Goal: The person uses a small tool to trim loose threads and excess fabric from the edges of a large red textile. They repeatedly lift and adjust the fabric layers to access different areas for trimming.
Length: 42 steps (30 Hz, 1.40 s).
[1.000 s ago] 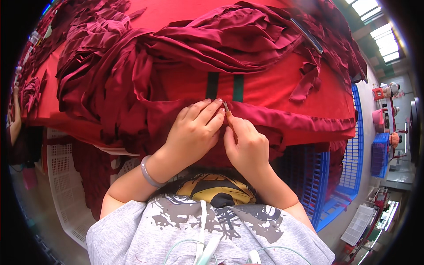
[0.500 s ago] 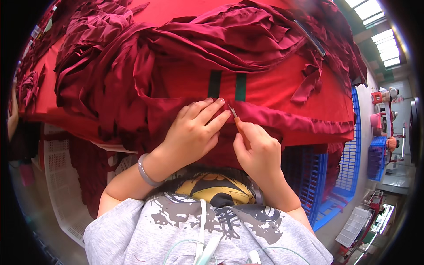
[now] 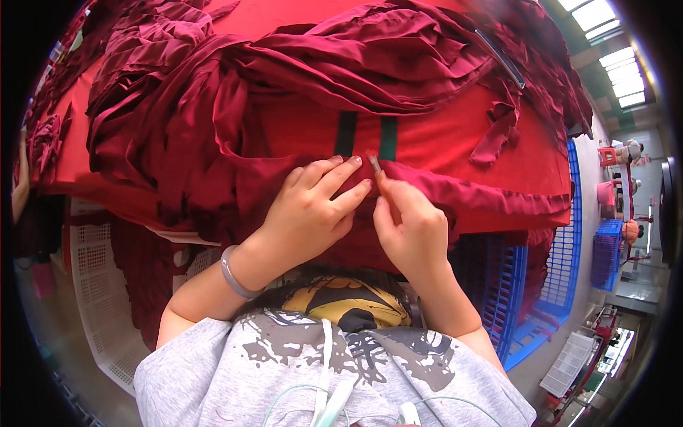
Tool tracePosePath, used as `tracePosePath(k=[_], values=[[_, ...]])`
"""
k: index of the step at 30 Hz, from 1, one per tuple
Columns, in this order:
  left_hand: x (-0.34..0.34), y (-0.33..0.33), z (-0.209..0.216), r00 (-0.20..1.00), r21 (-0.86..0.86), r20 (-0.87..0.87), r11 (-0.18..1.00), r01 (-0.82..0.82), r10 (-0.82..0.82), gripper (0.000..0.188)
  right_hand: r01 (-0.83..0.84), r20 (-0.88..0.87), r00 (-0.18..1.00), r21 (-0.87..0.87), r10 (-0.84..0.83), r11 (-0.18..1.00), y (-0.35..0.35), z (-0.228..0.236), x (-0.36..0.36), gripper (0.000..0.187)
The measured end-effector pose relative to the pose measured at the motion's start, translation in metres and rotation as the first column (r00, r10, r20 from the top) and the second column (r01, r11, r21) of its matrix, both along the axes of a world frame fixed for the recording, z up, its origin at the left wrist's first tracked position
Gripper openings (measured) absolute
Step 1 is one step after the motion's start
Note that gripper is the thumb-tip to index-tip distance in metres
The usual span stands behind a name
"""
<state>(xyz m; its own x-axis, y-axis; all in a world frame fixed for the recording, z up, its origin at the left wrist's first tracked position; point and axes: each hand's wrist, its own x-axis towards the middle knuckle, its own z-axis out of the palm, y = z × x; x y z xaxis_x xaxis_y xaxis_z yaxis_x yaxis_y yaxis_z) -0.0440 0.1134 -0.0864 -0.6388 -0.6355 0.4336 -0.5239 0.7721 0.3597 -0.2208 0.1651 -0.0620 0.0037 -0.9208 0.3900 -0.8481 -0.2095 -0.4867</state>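
Dark-red satin fabric strip, beneath and to the right of the grip, running along the near edge of a table covered in bright-red cloth. Above it, the left hand, unclenched, laid flat with spread fingers, apparently pressing the satin down. Right hand closed in a pinch around a slim tool with a brownish-orange handle and pale metal tip, aimed away from the body. Tip just beside the left fingertips; contact with the satin impossible to tell.

Beyond the grip, two dark-green bands on the red cloth, then a large rumpled heap of dark-red satin. Farther off to the right, a loose dark-red scrap. Below the grip, a latticed blue plastic basket on the right and a perforated white plastic crate on the left.

Chief hazard, by judgement: a sideways skid of the tip into the left fingertips, because of so narrow a gap and probably slippery satin. Also possible: a snag or stray slit in the strip, from too hard a push or too steep a handle. Likely, too, some creep or bunching under any pull, with no visible hold on the strip's right end.
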Motion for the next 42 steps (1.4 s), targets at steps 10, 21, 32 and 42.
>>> tracePosePath(k=[10,21,32,42], values=[[0.005,0.0,-0.003,1.0,-0.012,-0.002,1.0,0.012,-0.012,0.045,-0.085,0.089,0.993,0.047,0.08,0.995,-0.038,0.016,-0.009,0.019],[0.006,0.0,-0.008,1.0,-0.001,-0.015,1.0,0.023,-0.023,0.046,0.001,0.185,0.983,-0.033,0.005,0.999,-0.054,0.002,-0.014,0.008],[0.013,0.001,-0.003,0.996,-0.068,-0.09,0.998,0.003,-0.009,0.029,-0.111,0.177,0.979,0.066,0.098,0.992,-0.053,0.004,-0.014,0.012],[0.164,-0.039,0.062,0.548,-0.613,-0.299,0.283,-0.737,0.781,0.011,0.139,0.527,0.834,0.087,-0.164,0.986,-0.016,-0.002,-0.059,0.007]])
